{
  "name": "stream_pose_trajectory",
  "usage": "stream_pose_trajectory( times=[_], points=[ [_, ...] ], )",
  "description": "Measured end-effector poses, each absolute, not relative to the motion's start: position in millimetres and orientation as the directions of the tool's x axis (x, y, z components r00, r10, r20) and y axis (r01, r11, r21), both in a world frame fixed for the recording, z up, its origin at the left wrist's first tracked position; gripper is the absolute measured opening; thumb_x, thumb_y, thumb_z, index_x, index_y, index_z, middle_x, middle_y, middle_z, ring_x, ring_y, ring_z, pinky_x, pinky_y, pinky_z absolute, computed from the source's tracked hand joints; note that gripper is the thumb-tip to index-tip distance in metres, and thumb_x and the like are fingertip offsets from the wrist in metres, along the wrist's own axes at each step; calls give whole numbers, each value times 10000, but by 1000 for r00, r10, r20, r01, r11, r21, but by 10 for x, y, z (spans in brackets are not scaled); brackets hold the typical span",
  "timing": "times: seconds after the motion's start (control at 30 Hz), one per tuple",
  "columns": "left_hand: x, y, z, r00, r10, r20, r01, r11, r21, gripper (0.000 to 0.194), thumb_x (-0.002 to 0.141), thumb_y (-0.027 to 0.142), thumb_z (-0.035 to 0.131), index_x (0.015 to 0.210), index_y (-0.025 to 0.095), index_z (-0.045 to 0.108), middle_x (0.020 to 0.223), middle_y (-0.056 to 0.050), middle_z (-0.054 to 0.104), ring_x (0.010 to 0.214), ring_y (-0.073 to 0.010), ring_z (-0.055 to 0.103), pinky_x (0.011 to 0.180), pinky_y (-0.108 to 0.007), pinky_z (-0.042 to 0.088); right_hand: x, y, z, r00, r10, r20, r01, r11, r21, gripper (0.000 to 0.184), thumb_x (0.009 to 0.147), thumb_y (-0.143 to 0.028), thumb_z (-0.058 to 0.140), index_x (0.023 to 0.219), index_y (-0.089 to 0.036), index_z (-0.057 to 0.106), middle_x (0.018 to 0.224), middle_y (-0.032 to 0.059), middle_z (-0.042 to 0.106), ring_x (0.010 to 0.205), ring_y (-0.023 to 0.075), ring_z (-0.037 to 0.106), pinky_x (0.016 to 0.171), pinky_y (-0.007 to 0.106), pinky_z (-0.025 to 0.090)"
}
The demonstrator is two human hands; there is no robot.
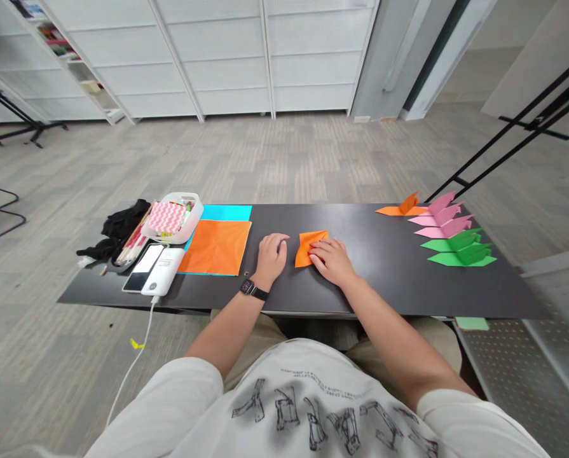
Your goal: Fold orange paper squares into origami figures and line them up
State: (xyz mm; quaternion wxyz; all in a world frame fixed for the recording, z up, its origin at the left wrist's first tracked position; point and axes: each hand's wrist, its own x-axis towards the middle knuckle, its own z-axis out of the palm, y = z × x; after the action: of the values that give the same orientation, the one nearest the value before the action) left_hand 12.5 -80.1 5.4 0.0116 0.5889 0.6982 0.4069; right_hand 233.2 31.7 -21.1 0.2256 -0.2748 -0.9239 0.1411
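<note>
A small folded piece of orange paper (pixel 304 249) lies on the dark table in front of me. My right hand (pixel 330 259) rests over its right part, fingers stretched out and lying on the paper. To the left, apart from the paper, my left hand (pixel 271 256) lies on the table with its fingers loosely bent and apart, holding nothing. Left of that hand is a larger orange sheet (pixel 220 248) on top of blue paper (pixel 227 212). At the right end stand folded paper figures: an orange one (pixel 403 207), several pink ones (pixel 440 213) and green ones (pixel 458 248).
On the left of the table (pixel 284 296) are a white basket (pixel 197 213) with a pink zigzag-patterned item, a black cloth (pixel 124 221), a phone (pixel 143 267) and a white power bank (pixel 164 270) with a cable (pixel 138 353). A black metal stand (pixel 494 143) rises beyond the right end.
</note>
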Motion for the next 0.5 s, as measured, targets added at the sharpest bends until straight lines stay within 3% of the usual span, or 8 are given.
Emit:
stream_pose_trajectory(
  times=[0.1, 0.2, 0.37, 0.5],
  points=[
    [68, -730, -21, -250, 889, 384, 802, -32, 596, 244, 1072, 216, 519, 1098, 237, 761, 1161, -48, 794, 1124, -228, 698, 1059, -418, 515, 2338, 326, -231, -758, 552, 347, 414, 819, -396, 234, 1060, -347, 603, 1127, -344, 828, 1362, 36, 764, 1341, 309, 605, 1262, 649, 284],
    [96, -701, -72, -175, 915, 364, 827, -64, 559, 208, 1064, 260, 598, 1097, 262, 803, 1206, -33, 796, 1159, -230, 689, 1093, -438, 505, 2347, 348, -265, -754, 541, 371, 401, 828, -392, 183, 1003, -324, 683, 1097, -338, 839, 1372, 66, 733, 1316, 308, 619, 1250, 632, 329],
    [145, -706, -101, -103, 934, 342, 868, -84, 490, 189, 1044, 288, 668, 1117, 307, 841, 1259, -30, 786, 1210, -249, 661, 1111, -479, 496, 2346, 373, -300, -772, 517, 369, 361, 835, -414, 215, 1014, -298, 666, 1123, -368, 838, 1220, 53, 762, 1214, 270, 671, 1269, 635, 308],
    [134, -705, -121, -91, 937, 336, 878, -84, 472, 189, 1046, 302, 675, 1116, 319, 850, 1249, -28, 794, 1192, -249, 660, 1098, -486, 494, 2343, 381, -314, -762, 520, 386, 357, 835, -419, 253, 1017, -272, 656, 1193, -357, 817, 1243, 45, 785, 1269, 282, 660, 1289, 654, 265]
  ],
)
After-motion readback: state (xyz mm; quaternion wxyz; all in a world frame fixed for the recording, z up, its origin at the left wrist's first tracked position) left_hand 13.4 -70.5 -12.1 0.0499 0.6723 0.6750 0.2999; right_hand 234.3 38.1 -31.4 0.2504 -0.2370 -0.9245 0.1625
